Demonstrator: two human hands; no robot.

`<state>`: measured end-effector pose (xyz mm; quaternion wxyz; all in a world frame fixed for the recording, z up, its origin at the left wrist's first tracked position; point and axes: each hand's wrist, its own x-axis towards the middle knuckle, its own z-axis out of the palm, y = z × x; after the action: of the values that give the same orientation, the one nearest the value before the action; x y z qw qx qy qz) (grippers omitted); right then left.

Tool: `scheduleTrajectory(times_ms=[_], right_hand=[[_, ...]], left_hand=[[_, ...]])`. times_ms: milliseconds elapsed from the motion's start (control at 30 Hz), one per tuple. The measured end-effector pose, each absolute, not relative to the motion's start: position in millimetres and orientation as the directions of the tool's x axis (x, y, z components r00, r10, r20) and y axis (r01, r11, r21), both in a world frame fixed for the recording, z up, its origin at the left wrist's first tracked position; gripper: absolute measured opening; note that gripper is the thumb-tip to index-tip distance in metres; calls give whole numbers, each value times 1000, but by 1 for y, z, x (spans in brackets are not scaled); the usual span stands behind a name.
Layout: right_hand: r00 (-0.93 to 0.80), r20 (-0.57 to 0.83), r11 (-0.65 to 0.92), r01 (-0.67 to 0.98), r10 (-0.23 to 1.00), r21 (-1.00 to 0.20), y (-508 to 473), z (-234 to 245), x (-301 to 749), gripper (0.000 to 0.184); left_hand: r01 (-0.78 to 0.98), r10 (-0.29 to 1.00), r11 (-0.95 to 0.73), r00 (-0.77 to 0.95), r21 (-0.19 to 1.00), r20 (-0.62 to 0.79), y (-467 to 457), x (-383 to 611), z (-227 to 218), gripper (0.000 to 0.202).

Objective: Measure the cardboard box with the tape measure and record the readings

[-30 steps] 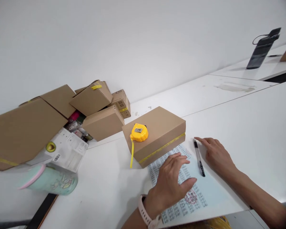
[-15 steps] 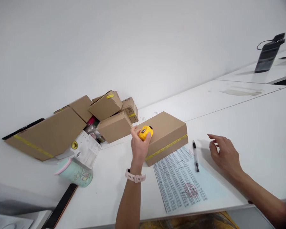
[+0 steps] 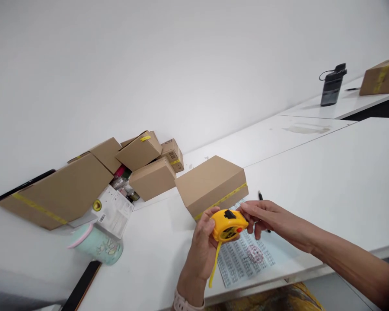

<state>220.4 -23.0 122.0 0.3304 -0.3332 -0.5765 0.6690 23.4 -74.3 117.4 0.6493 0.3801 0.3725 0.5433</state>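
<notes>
My left hand (image 3: pixel 201 250) grips a yellow tape measure (image 3: pixel 228 225) above the table, and a yellow strap hangs down from it. My right hand (image 3: pixel 262 218) pinches the tape measure's right end with its fingertips. Just behind the hands lies a sealed cardboard box (image 3: pixel 210 183) with a strip of yellow tape. Under the hands is a printed sheet of paper (image 3: pixel 246 259) with a red stamp. A black pen (image 3: pixel 260 196) lies on the sheet, partly hidden by my right hand.
Several cardboard boxes (image 3: pixel 139 155) are piled against the wall at left, with a white carton (image 3: pixel 113 211) and a mint-green cup (image 3: pixel 95 244) on its side. A dark bottle (image 3: pixel 332 86) and another box (image 3: pixel 382 75) stand on the far table at right.
My left hand took the tape measure off the cardboard box and brought it toward me. My right hand left the pen's side and closed on the tape measure's end.
</notes>
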Motion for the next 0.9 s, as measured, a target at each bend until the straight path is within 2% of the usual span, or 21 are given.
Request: scheduleTrajectory(times_ms=[133,333,433,533,700,900], right_hand=[[-567,-137,-154,18,812,-988,-23,121,216,47],[-565,-72,-69,27,822,-997,11,135,199,45],[-467,17,-10,-54,884,-999,64,149,207,45],[-341,86,55,-99,936,-994,129,155,224,40],[-233,30,50,81,972,-995,196,128,239,41],[-136,26,52,190,990,-980,212,100,224,37]], left_hand=[[-404,981,114,191,907,-38,-81,15,116,44],[-318,986,41,168,947,14,-65,-3,140,46],[-292,1000,-11,11,956,15,-44,-34,158,42],[-268,980,-1,-191,963,-52,-26,-79,171,35],[-236,954,81,-263,968,-144,-11,-144,163,32],[-215,949,118,-265,969,-174,2,-177,146,28]])
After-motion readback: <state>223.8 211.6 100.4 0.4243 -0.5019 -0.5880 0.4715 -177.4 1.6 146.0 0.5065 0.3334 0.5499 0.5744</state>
